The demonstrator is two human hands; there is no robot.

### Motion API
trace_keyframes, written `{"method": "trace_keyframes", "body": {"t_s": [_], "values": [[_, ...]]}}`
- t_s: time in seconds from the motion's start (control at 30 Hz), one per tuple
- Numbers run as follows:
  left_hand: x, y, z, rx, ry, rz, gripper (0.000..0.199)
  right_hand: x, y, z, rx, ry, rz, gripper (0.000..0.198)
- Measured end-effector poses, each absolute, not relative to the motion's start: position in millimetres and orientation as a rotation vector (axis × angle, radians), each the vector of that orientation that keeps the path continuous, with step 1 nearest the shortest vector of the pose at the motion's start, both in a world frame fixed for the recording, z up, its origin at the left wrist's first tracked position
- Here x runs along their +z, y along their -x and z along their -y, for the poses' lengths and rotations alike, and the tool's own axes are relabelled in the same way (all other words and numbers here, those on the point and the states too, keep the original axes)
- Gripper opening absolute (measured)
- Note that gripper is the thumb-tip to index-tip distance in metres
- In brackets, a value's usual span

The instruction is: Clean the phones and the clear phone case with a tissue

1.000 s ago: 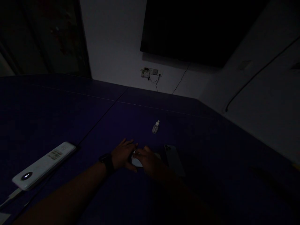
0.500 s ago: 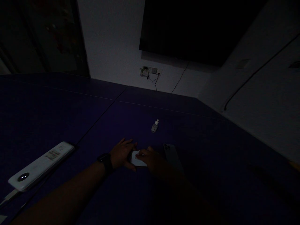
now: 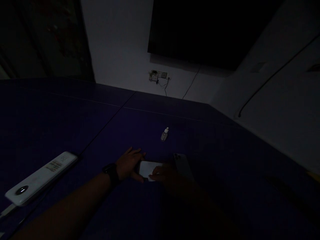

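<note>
A phone (image 3: pixel 145 168) with a pale, bright face lies flat on the dark blue surface. My left hand (image 3: pixel 128 164), wearing a dark watch, braces its left end, thumb on the near edge and fingers at the far edge. My right hand (image 3: pixel 163 175) is on the phone's face with fingers pressed together. Something small and white may be under those fingertips; the dark hides what it is. Just right of this hand lies a second phone (image 3: pixel 183 165), its camera side up. Beyond both hands lies a small clear bottle with a white cap (image 3: pixel 164 134).
At the left lies a white power bank (image 3: pixel 42 178) with a lit round display and a cable plugged in. A big dark screen (image 3: pixel 200 30) hangs on the wall above sockets (image 3: pixel 161 74) with cords. Another cable (image 3: pixel 270 76) runs along the right wall.
My right hand has slid toward me and slightly right over the phone's face, uncovering more of its far side. My left hand stays at the left end.
</note>
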State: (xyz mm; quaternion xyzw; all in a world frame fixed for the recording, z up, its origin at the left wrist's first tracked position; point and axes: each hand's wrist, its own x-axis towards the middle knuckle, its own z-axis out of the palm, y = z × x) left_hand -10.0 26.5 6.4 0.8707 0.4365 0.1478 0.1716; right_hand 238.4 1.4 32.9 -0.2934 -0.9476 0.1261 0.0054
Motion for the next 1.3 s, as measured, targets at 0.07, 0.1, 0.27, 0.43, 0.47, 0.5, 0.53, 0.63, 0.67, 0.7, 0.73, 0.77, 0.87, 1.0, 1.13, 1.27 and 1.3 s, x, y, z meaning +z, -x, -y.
{"method": "trace_keyframes", "body": {"t_s": [0.07, 0.1, 0.27, 0.43, 0.47, 0.5, 0.53, 0.63, 0.67, 0.7, 0.73, 0.77, 0.87, 1.0, 1.13, 1.27, 1.3], "values": [[6.9, 10.4, -26.0, 0.426, -2.469, -1.220, 0.076, 33.0, -239.7, -1.7, 0.379, 0.940, 2.938, 0.043], [7.3, 10.6, -25.9, 0.430, -2.468, -1.215, 0.075, 34.5, -238.2, -2.9, 0.348, 0.997, 2.915, 0.044], [8.9, 10.6, -26.4, 0.414, -2.450, -1.237, 0.075, 36.7, -233.7, -10.9, 0.277, 1.138, 2.902, 0.049], [10.4, 10.4, -26.9, 0.403, -2.452, -1.229, 0.075, 24.1, -249.2, -12.4, 0.448, 0.873, 2.998, 0.040], [10.7, 10.5, -26.8, 0.401, -2.453, -1.228, 0.076, 23.4, -249.9, -13.3, 0.440, 0.887, 2.984, 0.041], [10.9, 10.6, -26.5, 0.399, -2.453, -1.229, 0.076, 23.7, -249.2, -14.6, 0.414, 0.924, 2.962, 0.042], [11.0, 10.7, -26.3, 0.397, -2.453, -1.231, 0.076, 25.0, -247.4, -16.2, 0.376, 0.974, 2.935, 0.043], [10.2, 11.1, -26.1, 0.401, -2.449, -1.232, 0.077, 30.4, -240.4, -19.8, 0.265, 1.099, 2.885, 0.047], [9.7, 11.1, -26.3, 0.407, -2.448, -1.232, 0.077, 31.5, -239.5, -20.0, 0.255, 1.106, 2.892, 0.048], [9.2, 11.0, -26.5, 0.412, -2.448, -1.232, 0.078, 31.7, -239.8, -19.5, 0.260, 1.092, 2.908, 0.048], [8.8, 10.9, -26.8, 0.416, -2.448, -1.235, 0.079, 31.1, -241.2, -18.4, 0.275, 1.056, 2.931, 0.048], [8.5, 10.7, -27.1, 0.415, -2.447, -1.239, 0.080, 29.9, -243.5, -17.0, 0.300, 1.000, 2.957, 0.048], [8.4, 10.3, -27.5, 0.406, -2.440, -1.251, 0.079, 25.8, -249.3, -13.1, 0.362, 0.834, 2.999, 0.044], [9.1, 11.2, -26.5, 0.418, -2.448, -1.227, 0.076, 28.1, -240.4, -16.8, 0.319, 0.852, 2.945, 0.045], [9.1, 12.1, -25.4, 0.447, -2.457, -1.214, 0.081, 35.0, -222.1, -22.8, 0.194, 0.898, 2.923, 0.039], [8.0, 11.5, -25.9, 0.417, -2.451, -1.235, 0.080, 38.6, -218.0, -17.5, 0.267, 0.799, 2.957, 0.039], [7.7, 11.3, -26.2, 0.413, -2.450, -1.245, 0.078, 39.0, -218.7, -15.6, 0.298, 0.757, 2.976, 0.038]]}}
